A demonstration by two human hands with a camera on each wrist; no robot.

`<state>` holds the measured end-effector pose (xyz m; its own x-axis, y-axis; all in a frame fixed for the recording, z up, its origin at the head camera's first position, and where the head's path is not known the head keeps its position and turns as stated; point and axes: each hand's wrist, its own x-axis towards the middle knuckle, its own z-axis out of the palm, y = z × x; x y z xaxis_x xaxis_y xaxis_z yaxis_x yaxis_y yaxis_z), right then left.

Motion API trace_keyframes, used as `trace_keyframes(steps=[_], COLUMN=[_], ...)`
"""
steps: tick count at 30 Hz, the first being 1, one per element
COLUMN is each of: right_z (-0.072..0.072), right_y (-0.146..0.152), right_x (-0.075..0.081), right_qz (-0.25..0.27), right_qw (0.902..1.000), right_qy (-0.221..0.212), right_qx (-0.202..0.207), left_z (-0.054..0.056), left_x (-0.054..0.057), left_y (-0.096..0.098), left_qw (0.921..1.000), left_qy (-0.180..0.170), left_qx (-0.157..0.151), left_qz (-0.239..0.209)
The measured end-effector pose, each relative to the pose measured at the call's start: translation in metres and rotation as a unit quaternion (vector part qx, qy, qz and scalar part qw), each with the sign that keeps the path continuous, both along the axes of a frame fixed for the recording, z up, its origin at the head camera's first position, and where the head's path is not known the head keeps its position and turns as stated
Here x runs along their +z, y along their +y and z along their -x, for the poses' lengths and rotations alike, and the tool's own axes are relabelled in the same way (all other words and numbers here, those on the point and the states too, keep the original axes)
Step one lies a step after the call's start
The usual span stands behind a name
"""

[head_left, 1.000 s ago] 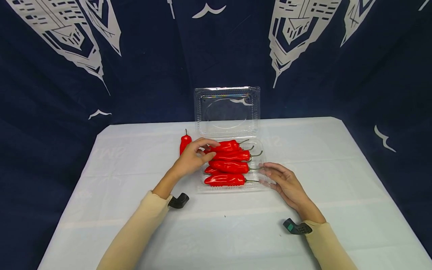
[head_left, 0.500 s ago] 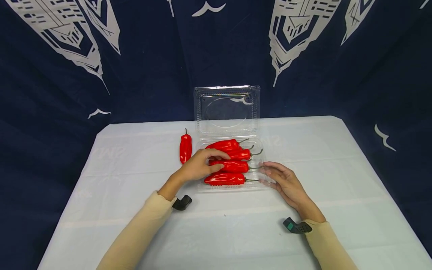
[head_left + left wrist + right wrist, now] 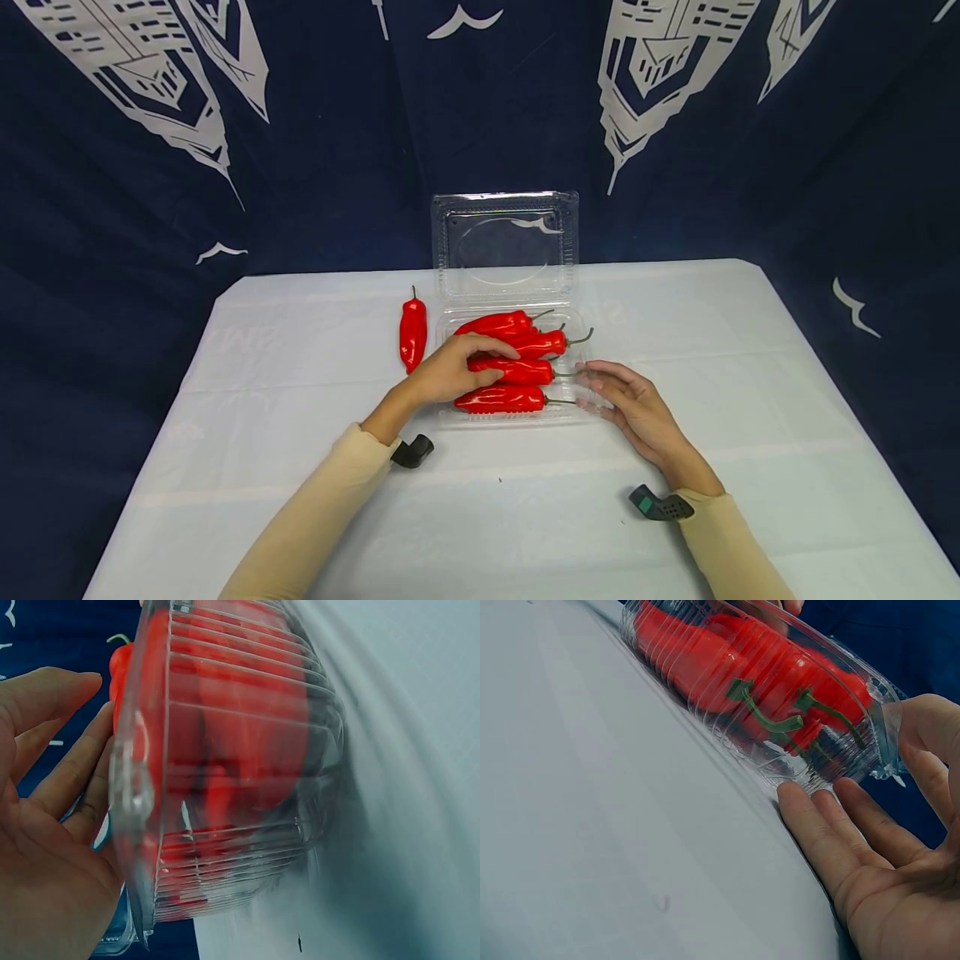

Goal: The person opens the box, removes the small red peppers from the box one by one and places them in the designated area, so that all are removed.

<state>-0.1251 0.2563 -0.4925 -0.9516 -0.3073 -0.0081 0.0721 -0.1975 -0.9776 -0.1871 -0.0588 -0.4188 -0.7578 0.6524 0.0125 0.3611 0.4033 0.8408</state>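
While the right hand [image 3: 633, 410] is pinching the clear container [image 3: 525, 421] at one side, presumably steadying it on the desk [image 3: 525, 525], the left hand [image 3: 453, 368] is resting over the red peppers [image 3: 502, 400] inside, whether pinching one I cannot tell.

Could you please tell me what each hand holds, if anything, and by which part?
The right hand holds the clear container by its right end; the left hand is over the red peppers; whether it grips one is unclear.

No text can be read (the faint marks [image 3: 246, 337] on the white tablecloth [image 3: 555, 533] are illegible).
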Motion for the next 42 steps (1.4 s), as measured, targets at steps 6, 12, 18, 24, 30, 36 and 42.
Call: trace_keyframes(steps=[6, 12, 18, 24, 30, 36, 42], right_z=[-0.001, -0.001, 0.000, 0.000, -0.001, -0.001, -0.001], right_y=[0.000, -0.001, -0.001, 0.000, -0.001, -0.001, 0.000], right_x=[0.001, 0.001, 0.000, 0.000, 0.002, 0.001, 0.001], right_qz=[0.003, 0.006, 0.005, -0.004, 0.003, 0.004, 0.001], right_qw=[1.0000, 0.9999, 0.9999, 1.0000, 1.0000, 1.0000, 1.0000], right_qy=[-0.005, -0.010, -0.009, -0.007, -0.003, 0.000, 0.000], right_qx=[-0.003, -0.006, -0.004, -0.005, 0.000, 0.003, 0.004], left_z=[-0.002, -0.004, -0.005, -0.005, -0.005, -0.006, -0.008], left_x=[-0.001, -0.003, -0.006, -0.009, -0.012, -0.014, -0.016], left_y=[0.003, 0.004, 0.004, 0.007, 0.009, 0.012, 0.016], left_qw=[0.9998, 0.9992, 0.9988, 0.9988, 0.9988, 0.9988, 0.9988], left_qy=[-0.001, -0.001, 0.004, 0.019, 0.015, 0.011, 0.008], left_qx=[-0.011, -0.019, -0.021, -0.030, -0.030, -0.032, -0.022], left_qz=[0.016, 0.036, 0.044, 0.034, 0.036, 0.035, 0.044])
